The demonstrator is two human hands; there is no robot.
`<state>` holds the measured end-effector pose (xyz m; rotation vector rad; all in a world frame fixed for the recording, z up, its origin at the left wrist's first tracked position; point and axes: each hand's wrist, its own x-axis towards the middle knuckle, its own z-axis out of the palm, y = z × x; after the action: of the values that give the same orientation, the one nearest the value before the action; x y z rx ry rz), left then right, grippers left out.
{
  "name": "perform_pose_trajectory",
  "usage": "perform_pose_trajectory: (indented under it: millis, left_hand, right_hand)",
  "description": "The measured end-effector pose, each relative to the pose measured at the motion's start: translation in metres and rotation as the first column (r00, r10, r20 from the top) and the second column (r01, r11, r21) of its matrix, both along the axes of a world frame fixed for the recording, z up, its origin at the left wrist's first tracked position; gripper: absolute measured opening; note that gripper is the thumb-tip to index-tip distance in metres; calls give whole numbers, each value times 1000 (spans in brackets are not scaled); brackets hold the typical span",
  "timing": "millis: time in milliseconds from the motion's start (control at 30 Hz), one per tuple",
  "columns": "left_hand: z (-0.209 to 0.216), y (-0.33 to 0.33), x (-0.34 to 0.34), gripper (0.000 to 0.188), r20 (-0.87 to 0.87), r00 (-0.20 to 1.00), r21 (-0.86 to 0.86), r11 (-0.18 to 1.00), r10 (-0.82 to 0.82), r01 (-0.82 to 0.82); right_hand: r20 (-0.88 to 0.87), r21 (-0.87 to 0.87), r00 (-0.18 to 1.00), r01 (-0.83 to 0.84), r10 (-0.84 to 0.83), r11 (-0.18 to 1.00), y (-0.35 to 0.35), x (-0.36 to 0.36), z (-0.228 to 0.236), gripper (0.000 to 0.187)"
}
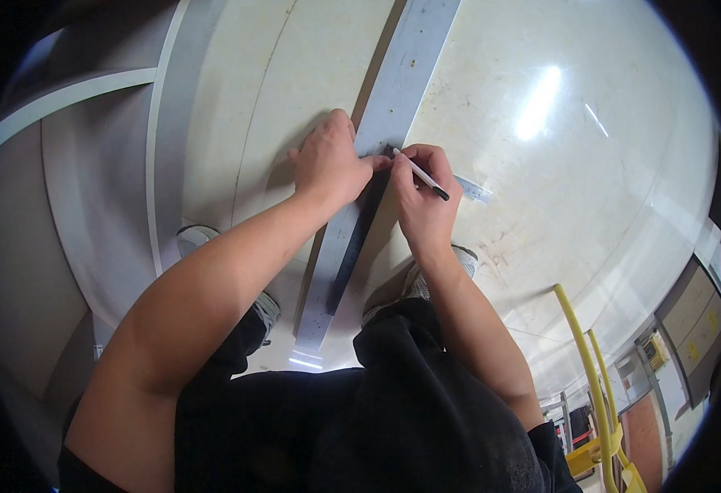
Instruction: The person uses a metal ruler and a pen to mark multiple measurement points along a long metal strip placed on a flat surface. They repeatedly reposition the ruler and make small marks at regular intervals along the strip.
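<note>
A long grey metal bar (414,62), dotted with small holes, runs from the top of the view down between my feet. A dark straight blade (359,226) lies along it, and a silver ruled blade (474,191) sticks out to the right beyond my right hand; whether they join is hidden. My left hand (330,160) grips the bar's left side, its thumb stretched over the top near the dark blade's upper end. In my right hand (428,197) a white pen (420,175) with a black end is pinched, its tip at the bar by my left thumb.
Pale, glossy floor (557,197) reflects a bright lamp streak. On the left stands a grey panelled frame (102,164) with light edges. Yellow tubular rails (582,345) rise at the lower right. My shoes (463,259) stand on both sides of the bar.
</note>
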<state>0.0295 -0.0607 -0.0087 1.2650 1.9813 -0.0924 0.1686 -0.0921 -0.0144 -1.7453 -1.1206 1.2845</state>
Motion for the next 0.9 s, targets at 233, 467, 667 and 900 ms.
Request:
perform_pose_trajectory:
  millis: [233, 467, 667, 900]
  left_hand:
    - [1, 0, 0, 54, 8, 1000, 10, 1000, 1, -1]
    - [-1, 0, 0, 54, 1, 1000, 20, 1000, 5, -5]
    - [-2, 0, -1, 53, 8, 1000, 25, 1000, -1, 1]
    - [0, 0, 0, 54, 1, 1000, 16, 1000, 0, 0]
  right_hand:
    - [-21, 8, 1000, 10, -10, 1000, 1, -1, -1, 14]
    - [6, 35, 1000, -2, 2, 999, 0, -1, -2, 14]
    - [31, 41, 1000, -7, 5, 999, 0, -1, -2, 14]
    - [3, 48, 1000, 10, -10, 999, -2, -1, -8, 14]
